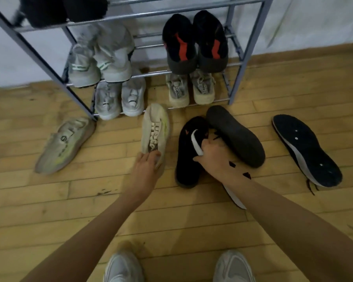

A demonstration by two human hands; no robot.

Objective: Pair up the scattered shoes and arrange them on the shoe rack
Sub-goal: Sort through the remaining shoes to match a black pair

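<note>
The left hand's (146, 162) fingers (154, 154) are curled around the heel of a cream knit shoe (155, 129) lying on the wooden plank floor (49, 200). The right hand's (212, 157) fingers are closed on a black shoe (189, 151) bearing a white swoosh. Just beside it, a flat grey sole (235, 135) is turned upward. Paired shoes are carried on the metal-tube rack (235, 78) behind.

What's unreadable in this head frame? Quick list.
- Top shelf dark shoes: cut by the top edge, motion-blurred.
- Right hand grip on the black swoosh shoe: fingers hidden behind it.
- Third black shoe: mostly covered by the right forearm.
- Navy shoe: sole-up, upper hidden.
</note>
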